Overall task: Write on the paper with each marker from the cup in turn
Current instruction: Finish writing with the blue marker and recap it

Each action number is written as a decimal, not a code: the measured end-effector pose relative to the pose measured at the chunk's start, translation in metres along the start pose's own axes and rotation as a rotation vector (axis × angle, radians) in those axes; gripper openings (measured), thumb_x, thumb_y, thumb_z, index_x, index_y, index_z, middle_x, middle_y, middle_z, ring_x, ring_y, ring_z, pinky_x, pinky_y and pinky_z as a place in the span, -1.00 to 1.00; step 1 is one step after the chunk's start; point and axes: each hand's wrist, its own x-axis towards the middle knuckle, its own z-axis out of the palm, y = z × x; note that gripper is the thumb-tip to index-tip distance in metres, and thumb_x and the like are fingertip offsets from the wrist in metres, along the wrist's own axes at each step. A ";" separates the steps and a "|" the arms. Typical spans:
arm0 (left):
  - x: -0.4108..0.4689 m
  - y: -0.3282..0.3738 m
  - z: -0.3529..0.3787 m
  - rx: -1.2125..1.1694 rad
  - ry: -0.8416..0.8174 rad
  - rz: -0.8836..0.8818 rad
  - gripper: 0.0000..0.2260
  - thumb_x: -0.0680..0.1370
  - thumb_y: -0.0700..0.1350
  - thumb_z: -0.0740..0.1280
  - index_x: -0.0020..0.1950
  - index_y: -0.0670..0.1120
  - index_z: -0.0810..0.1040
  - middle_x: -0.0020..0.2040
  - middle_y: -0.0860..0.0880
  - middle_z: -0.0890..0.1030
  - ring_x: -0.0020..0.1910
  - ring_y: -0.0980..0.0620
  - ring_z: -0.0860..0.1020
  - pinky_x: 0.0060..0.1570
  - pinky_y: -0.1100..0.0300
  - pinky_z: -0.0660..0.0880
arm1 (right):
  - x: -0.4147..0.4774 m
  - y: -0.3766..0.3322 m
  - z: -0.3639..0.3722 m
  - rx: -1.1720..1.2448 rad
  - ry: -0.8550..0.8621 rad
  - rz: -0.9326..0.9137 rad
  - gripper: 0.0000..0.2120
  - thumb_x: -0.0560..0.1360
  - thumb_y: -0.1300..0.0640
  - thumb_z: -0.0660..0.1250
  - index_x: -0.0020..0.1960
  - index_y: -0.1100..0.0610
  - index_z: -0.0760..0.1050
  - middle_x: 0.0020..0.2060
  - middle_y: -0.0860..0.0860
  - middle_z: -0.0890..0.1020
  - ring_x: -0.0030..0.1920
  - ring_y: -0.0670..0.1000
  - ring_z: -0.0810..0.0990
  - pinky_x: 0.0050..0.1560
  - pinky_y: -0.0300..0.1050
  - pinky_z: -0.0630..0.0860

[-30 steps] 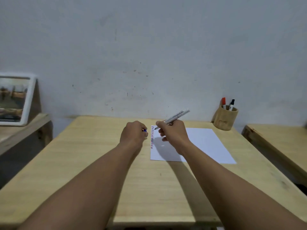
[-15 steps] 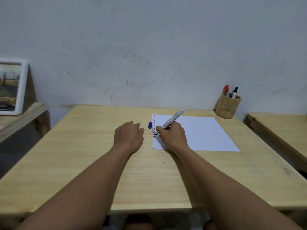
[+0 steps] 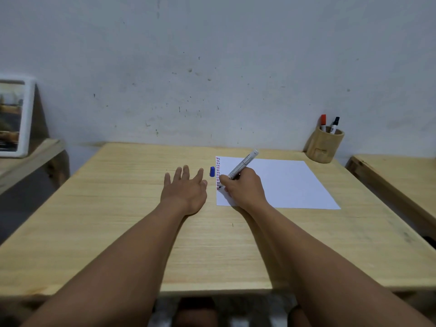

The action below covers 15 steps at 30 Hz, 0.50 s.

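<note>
A white sheet of paper lies on the wooden table, with a column of short red and blue marks down its left edge. My right hand grips a grey-white marker, tip down on the paper near the lower marks. The marker's blue cap lies on the table just left of the paper. My left hand rests flat beside it, fingers spread, holding nothing. A wooden cup at the back right holds a red marker and a black marker.
A framed picture leans on a low wooden shelf at the left. Another wooden surface stands to the right, across a narrow gap. A pale wall runs behind the table.
My left hand set the blue cap down on the table and opened flat. My right hand lowered the marker's tip onto the paper's left edge.
</note>
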 end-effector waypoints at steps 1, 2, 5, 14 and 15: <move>0.000 0.000 0.000 0.004 -0.001 -0.001 -0.49 0.68 0.10 -0.16 0.64 0.10 -0.11 0.65 -0.13 -0.12 0.62 -0.12 -0.17 0.54 -0.18 -0.22 | 0.000 0.000 0.000 0.000 -0.003 -0.002 -0.78 0.48 0.07 0.41 -0.24 0.21 0.55 -0.33 0.05 0.65 -0.31 0.02 0.58 -0.37 -0.16 0.41; 0.000 0.000 0.000 0.008 -0.003 -0.003 -0.49 0.68 0.10 -0.16 0.64 0.10 -0.11 0.65 -0.13 -0.12 0.62 -0.12 -0.17 0.54 -0.18 -0.22 | 0.000 0.000 -0.001 0.000 -0.007 -0.002 -0.79 0.48 0.08 0.41 -0.25 0.19 0.54 -0.32 0.05 0.66 -0.30 0.02 0.59 -0.37 -0.16 0.41; -0.001 0.001 -0.001 0.011 -0.013 -0.007 -0.49 0.68 0.10 -0.16 0.64 0.10 -0.12 0.65 -0.12 -0.13 0.62 -0.11 -0.18 0.54 -0.17 -0.22 | -0.001 0.000 -0.002 -0.002 -0.027 0.001 -0.81 0.47 0.10 0.40 -0.26 0.18 0.55 -0.27 0.09 0.71 -0.24 0.07 0.65 -0.36 -0.16 0.43; 0.001 0.004 -0.001 -0.080 0.015 -0.027 -0.50 0.68 0.07 -0.10 0.63 0.09 0.01 0.65 -0.13 -0.02 0.63 -0.12 -0.10 0.55 -0.17 -0.17 | 0.003 0.002 -0.007 0.189 0.047 0.091 -0.72 0.45 0.07 0.39 -0.17 0.33 0.62 -0.32 0.11 0.71 -0.35 0.00 0.56 -0.26 -0.11 0.45; 0.002 0.006 -0.002 -0.105 0.045 -0.038 -0.52 0.67 0.05 -0.07 0.62 0.07 0.10 0.64 -0.14 0.07 0.62 -0.13 -0.03 0.54 -0.18 -0.13 | 0.004 0.002 -0.007 0.212 0.046 0.100 -0.72 0.44 0.07 0.39 -0.15 0.32 0.62 -0.33 0.09 0.70 -0.35 0.00 0.56 -0.25 -0.10 0.46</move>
